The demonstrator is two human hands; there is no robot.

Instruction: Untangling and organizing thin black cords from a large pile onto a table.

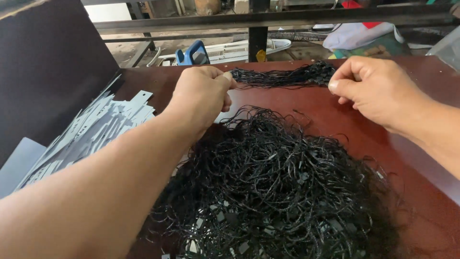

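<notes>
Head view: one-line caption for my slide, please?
Both hands, left and right, pinch a straight bundle of black strings above a tangled string pile.

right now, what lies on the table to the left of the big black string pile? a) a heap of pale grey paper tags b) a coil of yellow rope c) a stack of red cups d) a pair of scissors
a: a spread heap of pale grey paper tags lies on the reddish-brown table left of the tangled pile of black strings, beside the left forearm.
</notes>
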